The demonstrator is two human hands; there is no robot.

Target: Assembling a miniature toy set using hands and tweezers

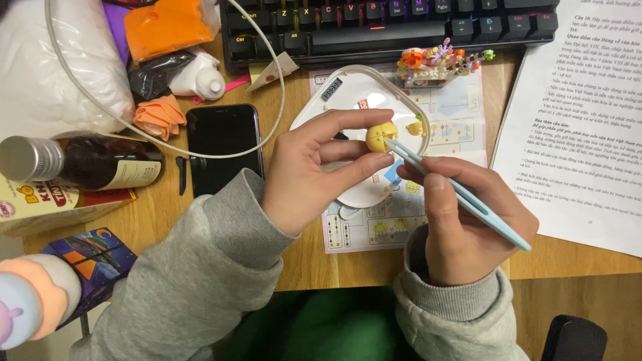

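Head view: yellow piece (380,137) between left fingers (348,120)

Black keyboard (374,27), dark phone (223,144), brown bottle (93,162), printed sheet (582,113), orange bag (166,27)

A tray (348,100) is lying on an instruction sheet (394,230) at the desk's middle, with a keyboard (388,30) sitting far behind it. A phone (224,144) and bottle (87,160) are lying left; a printed page (582,120) is lying right.
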